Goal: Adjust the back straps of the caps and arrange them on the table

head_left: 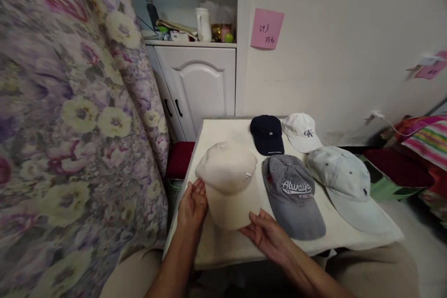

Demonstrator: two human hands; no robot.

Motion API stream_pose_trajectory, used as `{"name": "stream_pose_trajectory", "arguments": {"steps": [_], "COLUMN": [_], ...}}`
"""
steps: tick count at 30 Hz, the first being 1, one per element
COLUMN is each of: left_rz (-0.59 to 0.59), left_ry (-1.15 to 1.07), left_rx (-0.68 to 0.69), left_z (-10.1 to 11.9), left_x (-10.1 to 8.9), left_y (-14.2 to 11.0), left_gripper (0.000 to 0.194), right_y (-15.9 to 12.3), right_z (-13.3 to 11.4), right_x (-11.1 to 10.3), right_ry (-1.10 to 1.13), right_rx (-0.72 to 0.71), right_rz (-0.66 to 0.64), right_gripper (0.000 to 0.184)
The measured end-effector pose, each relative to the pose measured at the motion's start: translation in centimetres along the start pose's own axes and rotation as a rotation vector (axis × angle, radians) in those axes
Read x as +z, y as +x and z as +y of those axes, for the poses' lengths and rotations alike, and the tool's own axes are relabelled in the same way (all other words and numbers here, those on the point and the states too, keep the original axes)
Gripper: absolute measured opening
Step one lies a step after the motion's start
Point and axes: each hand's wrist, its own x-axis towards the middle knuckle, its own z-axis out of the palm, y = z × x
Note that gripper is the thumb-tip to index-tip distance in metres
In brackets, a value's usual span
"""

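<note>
A cream baseball cap (228,172) with a small emblem is between my two hands, its brim pointing toward me. My left hand (193,200) has its fingers at the cap's left edge, where crown and brim meet, partly under it. At the brim's front right corner, my right hand (265,233) pinches the edge between thumb and fingers. Just right of the cream cap lies a grey cap (291,200) lettered "Always". Behind are a navy cap (267,132) and a white cap (300,132) marked "CK". A pale blue-grey cap (344,179) sits farther right.
The caps are on a table with a cream cover (223,253). A floral curtain (70,149) hangs close on the left. Behind stands a white cabinet (202,84) with a white jug (203,24) on its shelf. Red-topped stools (398,172) are at the right.
</note>
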Motion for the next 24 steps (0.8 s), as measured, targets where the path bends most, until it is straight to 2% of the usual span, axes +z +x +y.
{"name": "stream_pose_trajectory", "arguments": {"steps": [4, 6, 8, 12, 16, 20, 24], "left_rz": [0.043, 0.052, 0.062, 0.075, 0.056, 0.037, 0.019], "left_ry": [-0.028, -0.028, -0.024, -0.014, 0.012, 0.047, 0.072], "left_rx": [-0.075, -0.1, -0.107, -0.089, -0.092, -0.115, -0.129], "left_z": [-0.1, -0.1, 0.0, 0.2, 0.3, 0.1, -0.1], "left_x": [0.1, 0.2, 0.1, -0.5, -0.7, -0.6, -0.5], "left_y": [0.3, 0.1, 0.0, -0.2, -0.5, -0.6, -0.6], "left_gripper": [0.025, 0.026, 0.026, 0.023, 0.022, 0.02, 0.015], "right_y": [6.7, 10.6, 14.4, 19.7, 21.7, 21.4, 20.5], "right_z": [-2.9, -4.3, -5.5, -6.5, -6.3, -6.0, -5.9], "right_x": [2.8, 4.3, 5.3, 5.1, 3.4, 2.1, 1.6], "right_ry": [-0.003, 0.004, 0.014, 0.023, 0.017, 0.008, 0.0], "right_rx": [-0.124, -0.188, -0.218, -0.217, -0.177, -0.141, -0.142], "right_rz": [-0.001, 0.114, 0.167, 0.271, 0.367, 0.403, 0.428], "right_gripper": [0.047, 0.04, 0.029, 0.018, 0.008, 0.026, 0.031]}}
